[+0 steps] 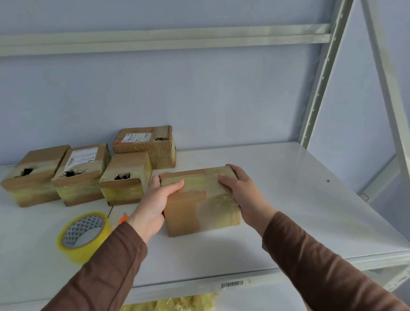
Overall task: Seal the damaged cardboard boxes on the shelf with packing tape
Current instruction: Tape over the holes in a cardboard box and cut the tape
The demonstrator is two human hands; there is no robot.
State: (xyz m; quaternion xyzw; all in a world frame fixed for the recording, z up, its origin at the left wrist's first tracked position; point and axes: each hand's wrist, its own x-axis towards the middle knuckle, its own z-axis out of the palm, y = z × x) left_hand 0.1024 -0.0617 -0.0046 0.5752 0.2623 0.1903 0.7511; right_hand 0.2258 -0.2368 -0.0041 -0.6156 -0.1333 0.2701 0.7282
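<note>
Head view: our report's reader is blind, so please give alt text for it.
Both hands, left hand and right hand, grip a taped brown cardboard box on a white metal shelf. Four torn brown cardboard boxes sit behind-left, beside a yellowish packing tape roll.

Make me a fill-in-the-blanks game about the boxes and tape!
1. Both hands grip one ____, left hand and right hand.
2. The tape roll looks ____ in colour.
3. The box with the label has a ____ torn in its top.

Missing words: box; yellow; hole
</note>
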